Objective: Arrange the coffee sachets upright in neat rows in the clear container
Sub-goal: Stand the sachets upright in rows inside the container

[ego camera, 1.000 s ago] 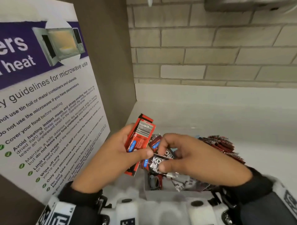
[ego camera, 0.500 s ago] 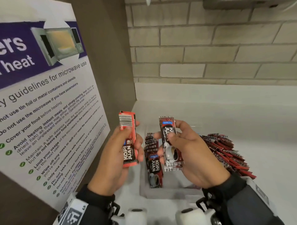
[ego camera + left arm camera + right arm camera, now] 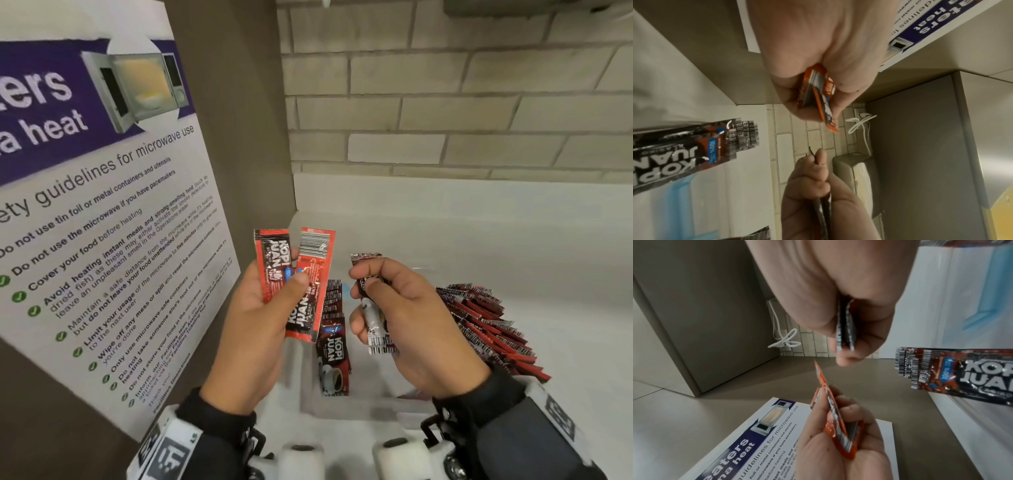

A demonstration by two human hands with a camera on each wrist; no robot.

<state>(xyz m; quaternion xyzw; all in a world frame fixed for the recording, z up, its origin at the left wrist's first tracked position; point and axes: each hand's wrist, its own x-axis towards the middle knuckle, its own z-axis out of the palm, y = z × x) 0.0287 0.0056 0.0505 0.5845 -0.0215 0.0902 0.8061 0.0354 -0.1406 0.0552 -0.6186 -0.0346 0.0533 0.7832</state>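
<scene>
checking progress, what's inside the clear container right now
Inside the clear plastic container a row of red-and-black coffee sachets stands along its left side. The right hand and the sachets it grips cover the right part, so what lies there cannot be seen.

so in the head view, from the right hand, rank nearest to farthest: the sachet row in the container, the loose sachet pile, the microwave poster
1. Sachet row in the container: just left of the right hand, slightly nearer.
2. Loose sachet pile: just right of the hand, on the counter; nearly a tie with the first.
3. Microwave poster: far left, beyond the left hand.
</scene>
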